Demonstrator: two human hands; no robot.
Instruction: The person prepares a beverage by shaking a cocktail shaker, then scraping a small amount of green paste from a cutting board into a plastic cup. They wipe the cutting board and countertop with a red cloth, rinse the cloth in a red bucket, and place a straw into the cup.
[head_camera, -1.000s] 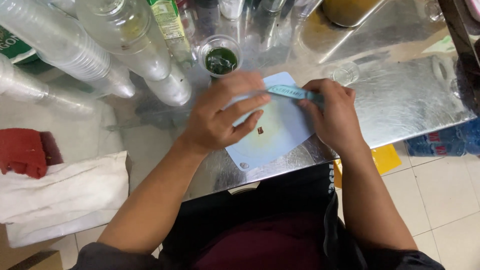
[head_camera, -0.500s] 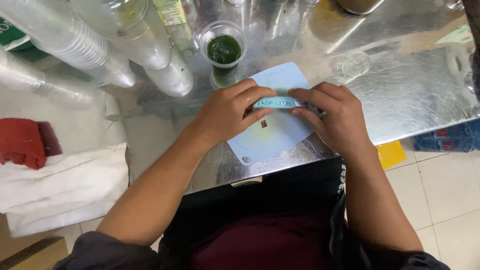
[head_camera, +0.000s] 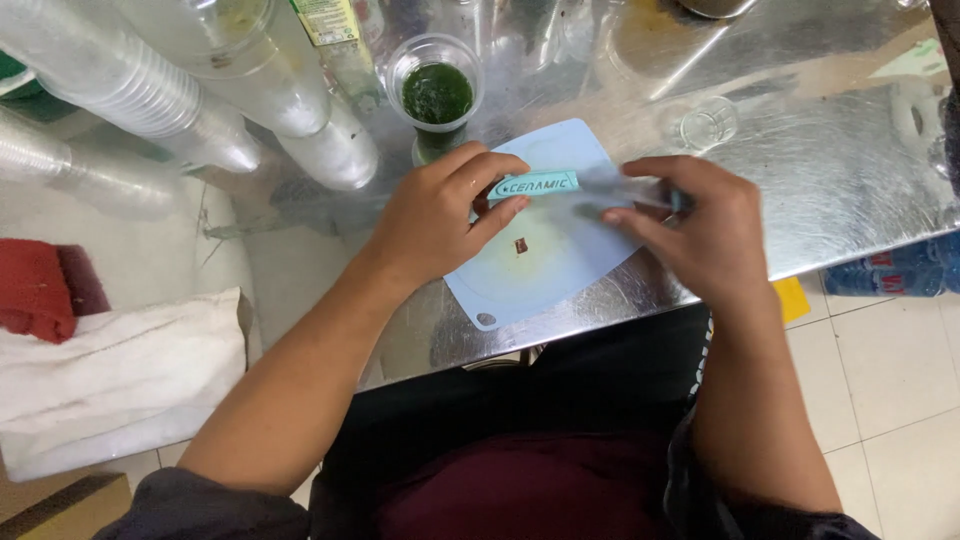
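Head view, left hand: the left hand (head_camera: 440, 215) pinches the teal sheath (head_camera: 537, 185) between thumb and forefinger, other fingers curled loosely beside it
Head view, right hand: the right hand (head_camera: 700, 225) is closed around the handle end of the knife (head_camera: 625, 187); the handle itself is mostly hidden under the fingers and blurred
Knife and sheath: held level just above the pale blue cutting board (head_camera: 545, 255), sheath to the left, a pale stretch of blade apparently showing between the two hands
Board: lies flat on the steel table (head_camera: 830, 190), near its front edge, with a small dark scrap (head_camera: 521, 245) near its middle
Nearby: a clear cup of green liquid (head_camera: 436, 95) stands just beyond the board; stacked clear cups (head_camera: 250, 100) lie to the left; a small glass (head_camera: 706, 125) sits to the right
Doing it well, as I judge: keep the pinch on the flat sides of the sheath, away from the slot, and draw the two hands straight apart along the blade line, with no twisting
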